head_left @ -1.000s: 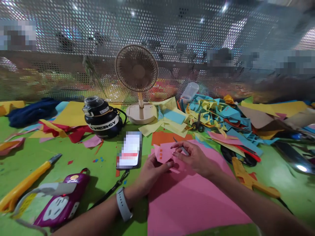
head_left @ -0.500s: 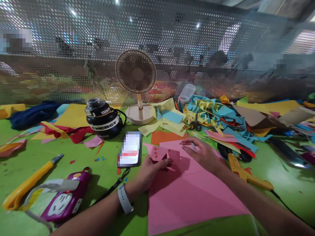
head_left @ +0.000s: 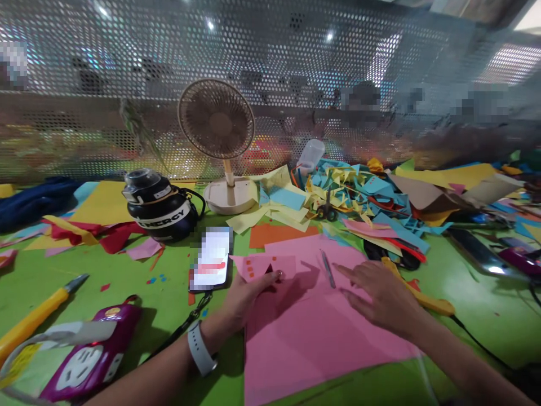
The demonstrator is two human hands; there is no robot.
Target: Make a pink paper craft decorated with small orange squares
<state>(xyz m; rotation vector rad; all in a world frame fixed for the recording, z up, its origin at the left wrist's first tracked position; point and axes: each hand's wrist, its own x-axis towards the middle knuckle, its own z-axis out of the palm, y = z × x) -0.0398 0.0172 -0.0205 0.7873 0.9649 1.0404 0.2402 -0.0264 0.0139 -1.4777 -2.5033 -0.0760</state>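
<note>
My left hand [head_left: 249, 293] grips a small pink paper piece [head_left: 288, 264] between thumb and fingers; orange squares show on it. Under it lies a large pink sheet [head_left: 291, 349] on the green table. Tweezers [head_left: 327, 269], thin and metallic, rest on the sheet to the right of the small piece. Just right of the tweezers is my right hand [head_left: 372, 290], its fingers apart and nothing between them. An orange sheet [head_left: 279, 235] sticks out behind the pink sheet.
Behind stand a fan [head_left: 230, 197] and a black bottle [head_left: 164, 217]. A lit phone [head_left: 212, 259] lies left of the pink sheet, a purple power strip [head_left: 95, 352] at lower left. Paper scraps [head_left: 355, 186] pile up behind; a yellow glue gun [head_left: 422, 299] lies right.
My right hand has let go of the tweezers, which now lie on the pink sheet, and has moved toward me and right. The whole view has shifted, moving the table items left.
</note>
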